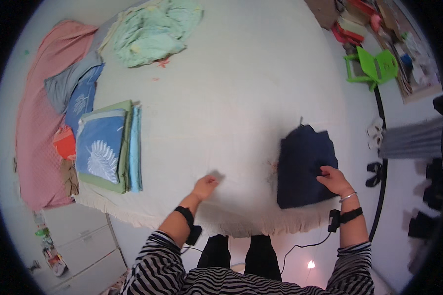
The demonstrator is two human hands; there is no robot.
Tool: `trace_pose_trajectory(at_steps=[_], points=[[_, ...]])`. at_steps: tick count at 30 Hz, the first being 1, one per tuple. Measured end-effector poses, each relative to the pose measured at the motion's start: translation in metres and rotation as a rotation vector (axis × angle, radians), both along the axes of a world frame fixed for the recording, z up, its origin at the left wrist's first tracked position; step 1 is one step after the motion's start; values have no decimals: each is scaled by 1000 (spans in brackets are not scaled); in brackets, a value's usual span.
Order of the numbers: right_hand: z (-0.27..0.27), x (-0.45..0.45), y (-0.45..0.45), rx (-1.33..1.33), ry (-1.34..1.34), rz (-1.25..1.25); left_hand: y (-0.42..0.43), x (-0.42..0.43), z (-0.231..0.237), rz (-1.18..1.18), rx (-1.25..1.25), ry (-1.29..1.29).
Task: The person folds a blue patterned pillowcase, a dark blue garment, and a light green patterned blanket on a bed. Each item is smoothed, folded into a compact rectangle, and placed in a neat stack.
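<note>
A folded navy blue cloth garment (302, 169) lies near the front right of the bed, on its pale sheet (221, 110). My right hand (333, 180) is over the garment's right side, thumb and fingers apart, with nothing held. To the left, my left hand (205, 187) is above the bare sheet near the front edge. Its fingers are bent and partly hidden, and no object shows in them. At the left of the bed is a stack of folded fabric, with a blue leaf-patterned piece (101, 143) on top, green cloth (124, 162) beneath and light blue cloth (136, 147) beside it.
A crumpled mint-green blanket (155, 33) lies at the far left. Pink quilted fabric (44, 129) and a red-orange pouch (64, 143) line the left side. Right of the bed stands a green child's chair (376, 66). White drawers (81, 236) are front left. Cables hang from both wrist straps.
</note>
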State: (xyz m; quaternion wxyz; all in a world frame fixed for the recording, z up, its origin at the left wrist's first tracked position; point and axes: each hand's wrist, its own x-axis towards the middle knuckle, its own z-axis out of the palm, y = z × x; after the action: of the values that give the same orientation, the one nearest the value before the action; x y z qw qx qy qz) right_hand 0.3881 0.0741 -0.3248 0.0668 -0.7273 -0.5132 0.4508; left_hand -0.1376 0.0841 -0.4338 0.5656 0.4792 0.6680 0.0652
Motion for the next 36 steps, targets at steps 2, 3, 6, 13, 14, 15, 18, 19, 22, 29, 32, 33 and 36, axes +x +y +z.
trace_pose_trajectory(at_steps=[2, 3, 6, 13, 14, 15, 18, 19, 22, 29, 32, 33, 36], points=[[15, -10, 38, 21, 66, 24, 29, -58, 6, -89, 108, 220], [21, -15, 60, 61, 60, 98, 45, -85, 10, -119, 153, 325], [41, -30, 133, 126, -18, 237, 87, -157, 24, -96, 195, 553], [-10, -138, 261, 313, -79, 267, 117, -167, 17, -117, 237, 529], [-24, -157, 270, 252, -109, 259, 117, -157, 10, -215, 232, 498], [-37, -176, 276, 233, -134, 274, 114, -145, 3, -235, 175, 506], [-79, -230, 284, 102, -244, 290, 106, -119, -8, -275, 65, 561], [-93, -246, 285, 49, -294, 303, 103, -116, -7, -268, 41, 574], [-125, -277, 283, -70, -433, 236, 106, -127, -3, -286, 114, 558], [-138, -277, 308, -252, -419, 267, 233, -184, -22, 186, 159, 160], [-140, -275, 310, -234, -405, 259, 339, -195, -19, 487, 232, 22], [-141, -275, 310, -227, -397, 266, 368, -193, -15, 615, 294, -94], [-142, -275, 315, -245, -407, 274, 447, -182, 7, 644, 354, -66]])
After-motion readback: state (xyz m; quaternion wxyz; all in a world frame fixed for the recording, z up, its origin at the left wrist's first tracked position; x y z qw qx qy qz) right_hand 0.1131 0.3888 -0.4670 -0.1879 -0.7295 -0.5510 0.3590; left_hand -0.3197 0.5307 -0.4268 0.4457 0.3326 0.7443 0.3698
